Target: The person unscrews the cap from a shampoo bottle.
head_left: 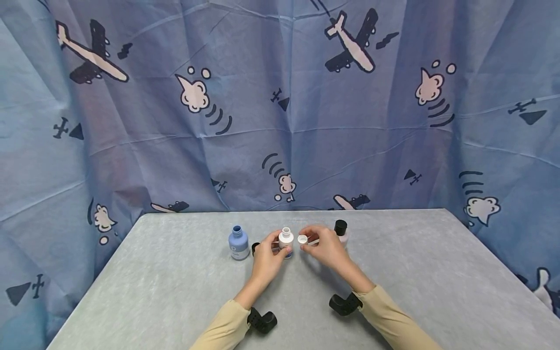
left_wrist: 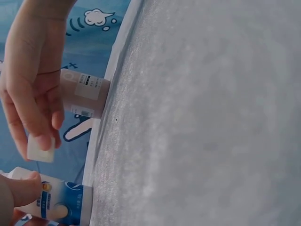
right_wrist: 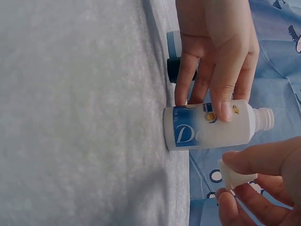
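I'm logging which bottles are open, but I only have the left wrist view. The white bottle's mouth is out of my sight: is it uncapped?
Observer: Yes, the head view shows the white bottle with its mouth bare.
Operator: Thanks. In my view, the right hand hides the top of the pink bottle. Is that one capped?
Observer: Yes, a black cap sits on it.
Operator: Is there a bottle that my view misses altogether?
Observer: One: a blue bottle stands to the left of the left hand, its mouth open.
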